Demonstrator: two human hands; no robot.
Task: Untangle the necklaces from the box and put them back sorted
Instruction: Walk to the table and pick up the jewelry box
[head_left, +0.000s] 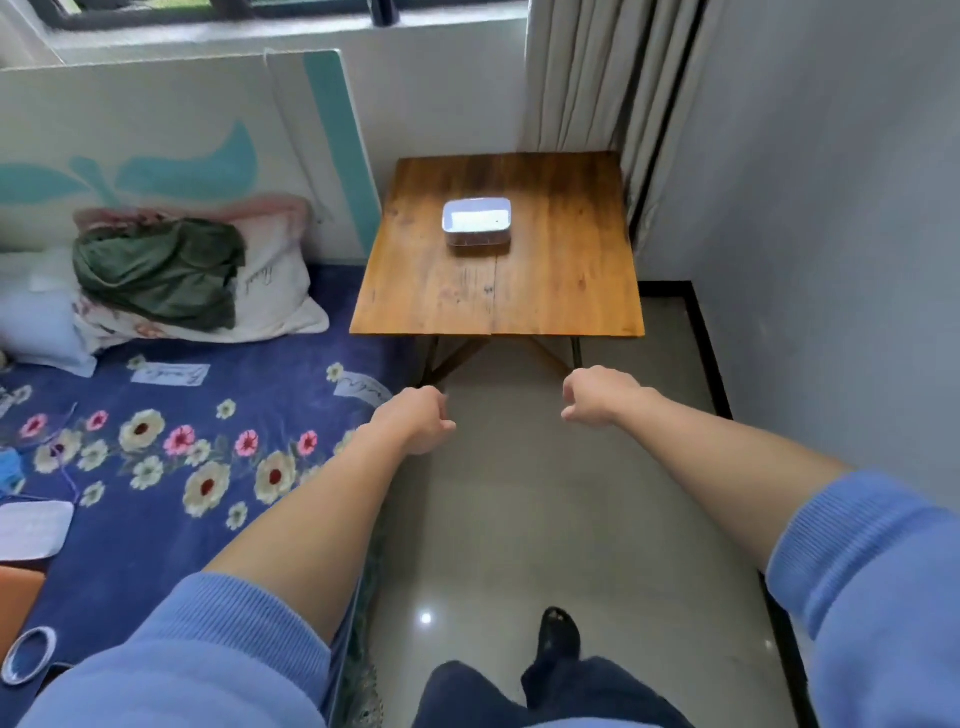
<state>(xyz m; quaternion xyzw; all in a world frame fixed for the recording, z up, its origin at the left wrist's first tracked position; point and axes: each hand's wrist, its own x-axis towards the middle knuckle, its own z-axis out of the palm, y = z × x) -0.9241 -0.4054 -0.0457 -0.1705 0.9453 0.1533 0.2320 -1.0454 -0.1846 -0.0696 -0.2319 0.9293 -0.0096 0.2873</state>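
Both hands, left (415, 421) and right (600, 397), are held out over the floor (545, 519), fingers loosely curled, nothing grasped or touched. The closed box (477, 224) is seen well ahead on the wooden counter (571, 280).

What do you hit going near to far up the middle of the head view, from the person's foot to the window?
Foot → left hand and right hand, both empty and loosely curled → wooden table → closed box on the table → window sill.
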